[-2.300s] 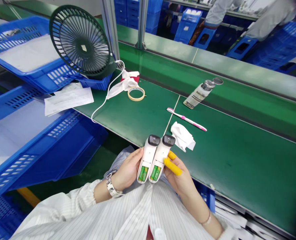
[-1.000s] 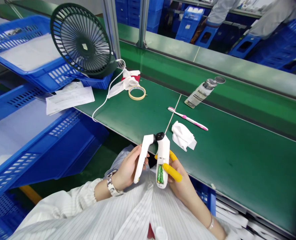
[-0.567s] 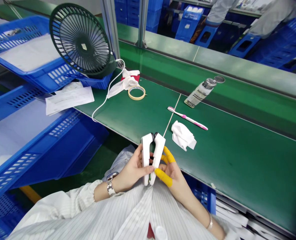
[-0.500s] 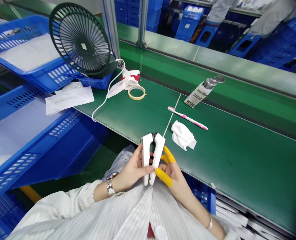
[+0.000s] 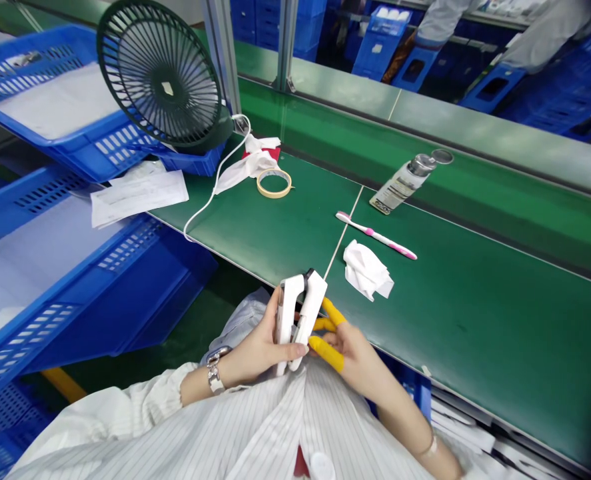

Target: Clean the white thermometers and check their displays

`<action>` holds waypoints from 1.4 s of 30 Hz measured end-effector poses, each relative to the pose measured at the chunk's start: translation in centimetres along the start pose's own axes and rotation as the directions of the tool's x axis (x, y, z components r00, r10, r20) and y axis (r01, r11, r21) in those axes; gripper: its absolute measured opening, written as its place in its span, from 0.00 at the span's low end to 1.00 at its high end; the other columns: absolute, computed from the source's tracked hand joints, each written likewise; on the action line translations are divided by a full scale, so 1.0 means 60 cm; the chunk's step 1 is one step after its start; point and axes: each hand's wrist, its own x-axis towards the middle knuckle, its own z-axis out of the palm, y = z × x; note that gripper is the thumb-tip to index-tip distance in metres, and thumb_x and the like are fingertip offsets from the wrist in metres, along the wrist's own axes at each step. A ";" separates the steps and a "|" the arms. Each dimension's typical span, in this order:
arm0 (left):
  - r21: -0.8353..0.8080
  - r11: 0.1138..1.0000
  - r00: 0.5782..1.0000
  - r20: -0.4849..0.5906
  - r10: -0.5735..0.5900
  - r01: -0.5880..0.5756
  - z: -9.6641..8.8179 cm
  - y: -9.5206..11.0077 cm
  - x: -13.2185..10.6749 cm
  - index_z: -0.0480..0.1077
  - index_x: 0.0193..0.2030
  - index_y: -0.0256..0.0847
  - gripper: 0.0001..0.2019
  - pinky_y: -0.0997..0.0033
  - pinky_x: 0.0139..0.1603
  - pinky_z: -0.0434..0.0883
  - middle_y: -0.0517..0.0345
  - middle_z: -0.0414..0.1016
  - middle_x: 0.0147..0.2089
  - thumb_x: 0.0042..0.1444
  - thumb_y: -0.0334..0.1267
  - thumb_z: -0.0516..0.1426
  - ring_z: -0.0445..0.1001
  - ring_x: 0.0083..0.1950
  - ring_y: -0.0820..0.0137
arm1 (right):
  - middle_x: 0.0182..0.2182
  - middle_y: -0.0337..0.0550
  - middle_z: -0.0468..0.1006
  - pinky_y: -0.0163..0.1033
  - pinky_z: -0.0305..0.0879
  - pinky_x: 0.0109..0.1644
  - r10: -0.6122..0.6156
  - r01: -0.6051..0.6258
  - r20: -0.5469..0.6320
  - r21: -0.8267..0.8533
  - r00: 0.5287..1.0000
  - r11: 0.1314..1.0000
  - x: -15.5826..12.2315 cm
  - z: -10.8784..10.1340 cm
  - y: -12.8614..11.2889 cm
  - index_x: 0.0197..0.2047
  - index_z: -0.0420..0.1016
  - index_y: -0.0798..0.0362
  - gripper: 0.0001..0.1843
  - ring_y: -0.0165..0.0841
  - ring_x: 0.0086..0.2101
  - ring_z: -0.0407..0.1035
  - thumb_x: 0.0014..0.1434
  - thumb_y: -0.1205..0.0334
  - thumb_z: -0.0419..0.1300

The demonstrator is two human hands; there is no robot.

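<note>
Two white handheld devices with dark heads stand side by side at the near edge of the green table (image 5: pixel 475 320), turned edge-on to me. My left hand (image 5: pixel 255 347) is closed round the left device (image 5: pixel 284 313). My right hand (image 5: pixel 345 347), with yellow finger cots on several fingers, grips the right device (image 5: pixel 312 303). The two devices touch near their lower ends, just above my striped white coat. Their battery bays face away from view.
A white crumpled cloth (image 5: pixel 368 270), a pink-and-white toothbrush (image 5: pixel 375 235), a bottle (image 5: pixel 402 183) lying on its side and a tape ring (image 5: pixel 274 183) lie on the table. A dark green fan (image 5: pixel 162 77) stands at left by blue crates (image 5: pixel 45 127). Another person stands at the far right.
Both devices were turned from battery bays facing me to edge-on and brought together. Since half a second ago they have tilted slightly and sunk a little toward my coat.
</note>
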 end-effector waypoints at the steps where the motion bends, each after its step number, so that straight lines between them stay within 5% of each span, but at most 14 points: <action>1: -0.023 1.000 1.000 -0.009 -0.008 0.008 0.000 0.001 -0.001 0.32 0.67 0.55 0.53 0.62 0.46 0.70 0.50 0.64 0.51 0.44 0.33 0.65 0.72 0.45 0.64 | 0.31 0.41 0.76 0.39 0.67 0.31 -0.010 0.009 -0.007 -0.116 1.000 0.993 0.003 -0.012 -0.006 0.56 0.63 0.48 0.23 0.33 0.27 0.70 0.57 0.58 0.58; 3: -0.059 0.998 0.999 -0.039 -0.033 0.031 0.001 0.002 -0.003 0.31 0.67 0.55 0.54 0.60 0.47 0.70 0.51 0.66 0.49 0.43 0.33 0.66 0.74 0.42 0.64 | 0.35 0.45 0.77 0.40 0.67 0.31 -0.111 0.058 -0.132 -0.348 0.985 0.936 0.012 -0.040 -0.019 0.55 0.65 0.50 0.22 0.34 0.28 0.70 0.58 0.56 0.57; 6: -0.097 0.995 0.997 -0.064 -0.046 0.040 -0.002 -0.002 -0.005 0.30 0.66 0.54 0.53 0.59 0.47 0.69 0.53 0.68 0.46 0.45 0.32 0.65 0.75 0.41 0.65 | 0.44 0.50 0.75 0.46 0.68 0.40 -0.414 0.058 -0.358 -0.693 0.837 0.718 0.033 -0.087 -0.039 0.55 0.66 0.51 0.22 0.40 0.38 0.70 0.58 0.56 0.55; 8: -0.121 0.993 0.998 -0.056 -0.020 0.013 -0.004 -0.007 -0.005 0.34 0.65 0.53 0.49 0.60 0.47 0.69 0.54 0.70 0.45 0.47 0.32 0.64 0.75 0.41 0.65 | 0.52 0.55 0.69 0.52 0.65 0.48 -0.504 -0.025 -0.346 -0.842 0.792 0.539 0.050 -0.115 -0.045 0.56 0.66 0.54 0.23 0.46 0.48 0.65 0.58 0.56 0.53; 11: -0.150 0.988 0.998 -0.050 0.022 -0.030 -0.008 -0.013 -0.004 0.40 0.64 0.52 0.44 0.60 0.46 0.70 0.55 0.71 0.43 0.48 0.31 0.63 0.76 0.40 0.67 | 0.57 0.60 0.63 0.54 0.62 0.50 -0.423 -0.156 -0.293 -0.932 0.857 0.328 0.070 -0.141 -0.041 0.59 0.62 0.59 0.28 0.51 0.51 0.61 0.59 0.54 0.52; 14: -0.159 0.987 0.998 -0.063 -0.004 -0.006 -0.009 -0.013 -0.001 0.44 0.61 0.49 0.40 0.63 0.41 0.70 0.54 0.72 0.43 0.47 0.31 0.64 0.76 0.37 0.67 | 0.53 0.60 0.67 0.51 0.65 0.43 -0.323 -0.218 -0.278 -0.953 0.905 0.211 0.078 -0.149 -0.031 0.59 0.63 0.59 0.27 0.50 0.45 0.65 0.60 0.55 0.51; 19: -0.187 0.975 0.988 -0.083 -0.133 0.116 -0.008 -0.008 0.001 0.55 0.51 0.40 0.30 0.68 0.36 0.70 0.52 0.73 0.41 0.44 0.34 0.65 0.75 0.36 0.67 | 0.40 0.57 0.74 0.44 0.62 0.34 -0.295 -0.256 -0.306 -0.947 0.905 0.196 0.074 -0.147 -0.028 0.55 0.66 0.59 0.24 0.44 0.34 0.68 0.60 0.56 0.50; 23: -0.237 0.962 0.988 -0.048 -0.149 0.134 -0.009 -0.009 0.005 0.61 0.48 0.38 0.23 0.73 0.31 0.68 0.54 0.74 0.37 0.46 0.37 0.64 0.73 0.31 0.72 | 0.29 0.50 0.74 0.38 0.56 0.31 -0.293 -0.255 -0.306 -0.946 0.906 0.201 0.074 -0.145 -0.032 0.41 0.73 0.59 0.18 0.39 0.28 0.66 0.59 0.53 0.52; 28: -0.257 0.956 0.988 -0.019 -0.151 0.141 -0.013 -0.015 0.007 0.63 0.46 0.40 0.21 0.75 0.27 0.66 0.55 0.75 0.37 0.47 0.38 0.64 0.73 0.29 0.74 | 0.24 0.47 0.71 0.37 0.49 0.28 -0.314 -0.176 -0.232 -0.965 0.920 0.195 0.077 -0.136 -0.030 0.28 0.74 0.57 0.15 0.35 0.24 0.63 0.58 0.59 0.52; 31: -0.256 0.955 0.987 -0.020 -0.159 0.149 -0.014 -0.014 0.007 0.63 0.47 0.40 0.23 0.76 0.25 0.66 0.56 0.75 0.36 0.45 0.37 0.65 0.73 0.28 0.73 | 0.23 0.47 0.71 0.37 0.50 0.29 -0.365 -0.118 -0.199 -0.966 0.909 0.231 0.077 -0.133 -0.028 0.29 0.76 0.57 0.14 0.35 0.25 0.63 0.58 0.60 0.52; 37: -0.240 0.951 0.974 -0.068 -0.217 0.196 -0.010 -0.009 0.008 0.64 0.48 0.39 0.24 0.77 0.24 0.65 0.55 0.76 0.35 0.43 0.36 0.65 0.73 0.26 0.74 | 0.33 0.47 0.76 0.40 0.58 0.38 -0.529 0.071 -0.119 -0.943 0.840 0.326 0.057 -0.092 -0.038 0.40 0.75 0.55 0.14 0.36 0.34 0.67 0.61 0.60 0.51; 42: -0.228 0.953 0.963 -0.135 -0.231 0.197 -0.009 -0.012 0.011 0.71 0.37 0.35 0.15 0.79 0.25 0.64 0.59 0.75 0.29 0.41 0.37 0.65 0.70 0.24 0.77 | 0.32 0.43 0.75 0.41 0.57 0.40 -0.582 0.395 0.135 -0.850 0.802 0.347 0.042 -0.030 -0.048 0.40 0.75 0.52 0.09 0.34 0.34 0.66 0.59 0.63 0.55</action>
